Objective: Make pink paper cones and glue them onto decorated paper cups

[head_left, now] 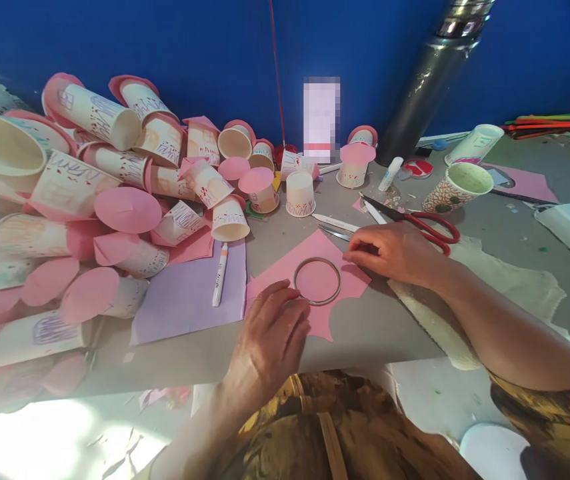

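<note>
A thin metal ring (317, 305) lies flat on a sheet of pink paper (325, 328) with scalloped cut-outs along its edges. My left hand (275, 327) rests on the paper's left side, fingers stretched and slightly spread, fingertips at the ring's left edge. Over the paper's right corner, my right hand (389, 250) has its fingers curled in and thumb close to them; whatever is between them is hidden. Just beyond this hand lie red-handled scissors (429, 227), partly covered by it. A white marker (335, 222) and a metal blade (333, 233) lie near its fingertips.
Many decorated paper cups (165, 180) with pink discs and cones crowd the left. Purple paper (185, 300) carries a white marker (220, 277). A patterned cup (457, 189), a glue stick (391, 175) and a dark flask (419, 93) stand behind; a whitish cloth (509, 280) lies right.
</note>
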